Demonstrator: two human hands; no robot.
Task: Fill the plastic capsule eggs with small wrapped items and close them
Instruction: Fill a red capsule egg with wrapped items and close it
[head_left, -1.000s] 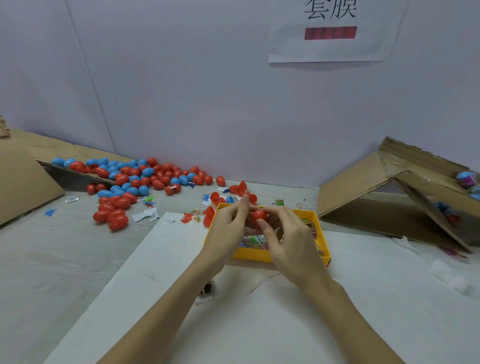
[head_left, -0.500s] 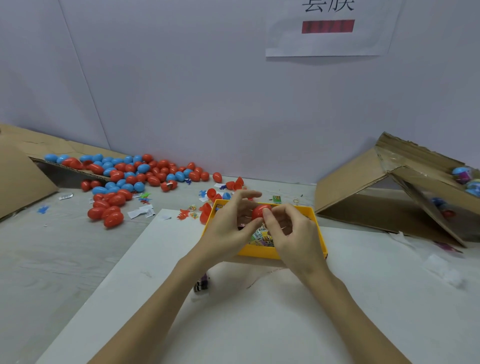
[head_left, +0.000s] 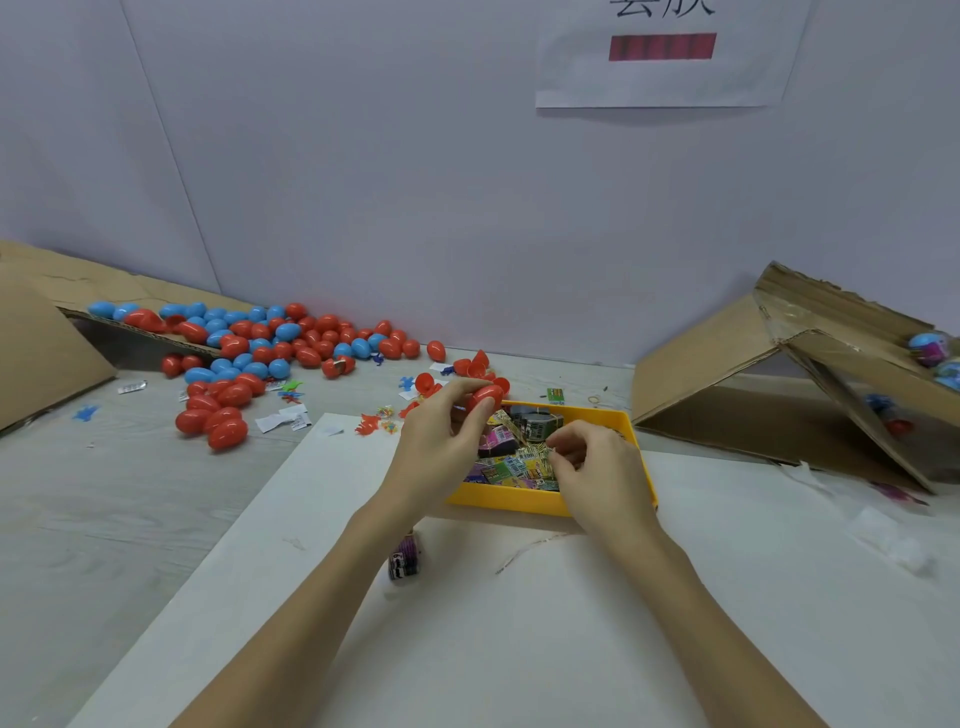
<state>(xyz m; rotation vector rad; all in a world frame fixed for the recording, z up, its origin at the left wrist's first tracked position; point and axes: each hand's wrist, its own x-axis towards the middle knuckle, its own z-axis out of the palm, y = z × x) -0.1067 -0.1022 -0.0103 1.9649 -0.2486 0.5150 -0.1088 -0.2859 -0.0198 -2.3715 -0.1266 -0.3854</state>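
Pale wall behind, grey bench below, with a white board (head_left: 519, 649) laid across it. On the board at 12 o'clock from the person sits a yellow tray (head_left: 501, 500) of small wrapped items (head_left: 511, 465), bright printed packets heaped loosely.

Left hand (head_left: 441, 447) pinches a red capsule egg (head_left: 485, 399) between thumb and fingertips, held over the tray's far-left corner. It looks shut, glossy and smooth; the seam is too small to make out. Right hand (head_left: 597, 467) is down in the tray with its fingers curled and pinched close over the packets; whether it has one, I cannot tell.

Progress, by my reading: a large pile of red and blue eggs (head_left: 249, 358) lies at 10 o'clock, mostly whole. Loose red egg halves (head_left: 475, 366) near 12 o'clock wait filling. Tray well stocked, so plenty is left to do.

Cardboard box (head_left: 779, 384) lies tipped at 2 o'clock.
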